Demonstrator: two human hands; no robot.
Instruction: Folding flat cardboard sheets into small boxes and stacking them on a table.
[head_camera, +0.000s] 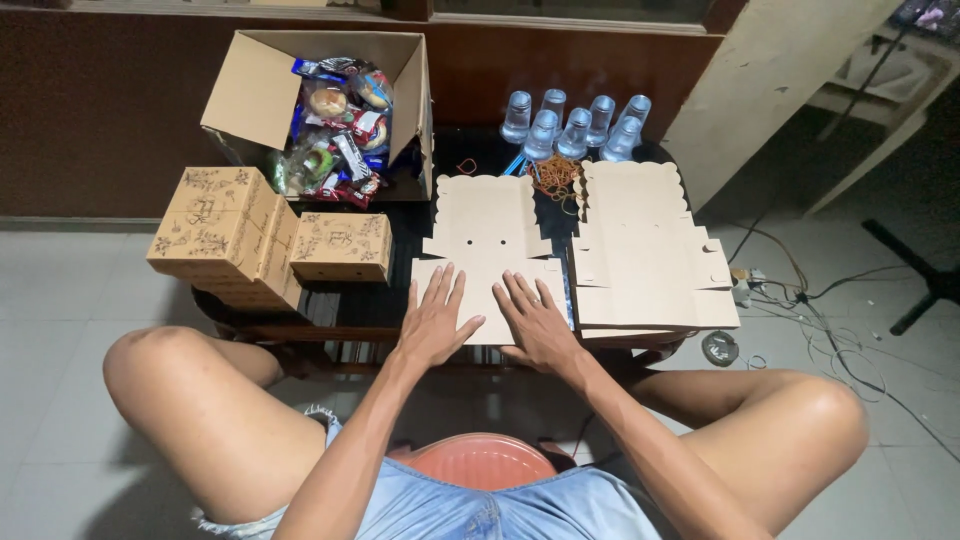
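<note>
We note, nearest the camera, the left hand (433, 322) and the right hand (536, 322) lying palm down, side by side, on the near panel of a flat unfolded cardboard box blank (487, 225). The fingers (447, 285) of both hands are spread and extended flat; they pinch nothing. The blank lies on the dark desk (350, 300), directly in front of the seated person, its scalloped edge pointing away.

Just right of the blank we record a stack of further flat blanks (645, 255), touching or nearly touching it. Left of it stand assembled printed boxes (262, 238), grouped near the desk's left edge.

Beyond the blanks lies a heap of rubber bands (553, 176), and behind that a cluster of sealed clear water cups (575, 125). At far left, an open carton (262, 85) holds wrapped snacks (338, 130).
</note>
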